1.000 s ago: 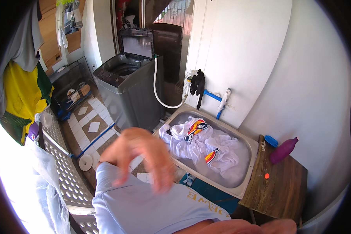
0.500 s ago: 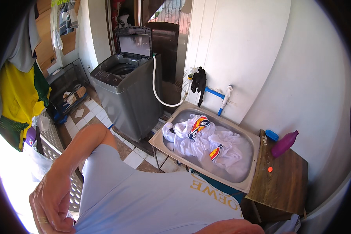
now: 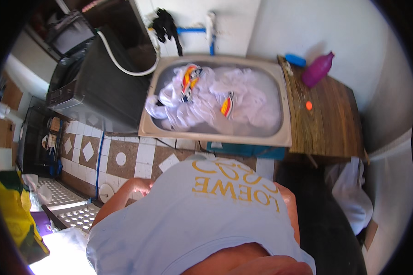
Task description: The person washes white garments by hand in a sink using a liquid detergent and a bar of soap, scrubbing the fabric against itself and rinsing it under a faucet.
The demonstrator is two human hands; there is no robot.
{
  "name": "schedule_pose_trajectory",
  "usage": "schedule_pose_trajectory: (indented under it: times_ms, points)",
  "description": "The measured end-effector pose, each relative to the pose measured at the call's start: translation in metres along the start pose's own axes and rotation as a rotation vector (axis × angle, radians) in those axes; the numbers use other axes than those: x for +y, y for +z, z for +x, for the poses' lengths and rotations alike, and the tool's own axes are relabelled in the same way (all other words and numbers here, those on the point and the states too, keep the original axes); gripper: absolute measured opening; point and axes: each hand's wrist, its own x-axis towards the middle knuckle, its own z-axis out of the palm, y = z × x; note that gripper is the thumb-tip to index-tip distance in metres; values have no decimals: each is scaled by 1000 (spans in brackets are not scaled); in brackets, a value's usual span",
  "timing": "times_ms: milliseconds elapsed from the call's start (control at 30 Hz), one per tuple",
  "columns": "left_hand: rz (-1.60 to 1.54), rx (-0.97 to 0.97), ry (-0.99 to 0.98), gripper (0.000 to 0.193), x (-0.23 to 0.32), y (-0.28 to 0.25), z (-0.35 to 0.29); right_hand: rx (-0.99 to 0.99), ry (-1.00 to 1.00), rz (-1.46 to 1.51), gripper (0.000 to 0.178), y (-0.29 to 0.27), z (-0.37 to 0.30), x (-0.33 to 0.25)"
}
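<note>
Pale blue cloth is filling the lower part of the view: a T-shirt [image 3: 206,220] with yellow lettering, being held up in front of the person. The left hand [image 3: 135,185] is gripping its upper left edge, its grip closing on the fabric; the right hand [image 3: 287,195] is mostly hiding behind the shirt's right edge, so its grip cannot be told. Beyond the shirt, a metal sink [image 3: 284,133] is holding white laundry [image 3: 215,98] soaking in water. A wooden worktop [image 3: 330,123] is adjoining the sink on the right, carrying a purple bottle [image 3: 317,69]. A dark washing machine [image 3: 101,87] is standing left of the sink. Brown and white floor tiles [image 3: 119,153] are showing below it.
</note>
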Motion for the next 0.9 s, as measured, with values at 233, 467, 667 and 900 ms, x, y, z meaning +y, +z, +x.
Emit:
schedule_pose_trajectory:
  times_ms: [233, 467, 667, 900]
  points:
    - [-204, 86, 45, 27, -37, 68, 59, 214, 68, -88, 43, 35, -2, 15]
    - [-291, 378, 182, 28, -7, 7, 68, 339, 63, -125, 45, 52, -8, -4]
    - [-371, 507, 257, 29, 17, -32, 79, 392, 80, -138, 46, 57, -11, -15]
    - [-432, 569, 324, 30, 29, -56, 88, 449, 114, -145, 47, 67, -17, -24]
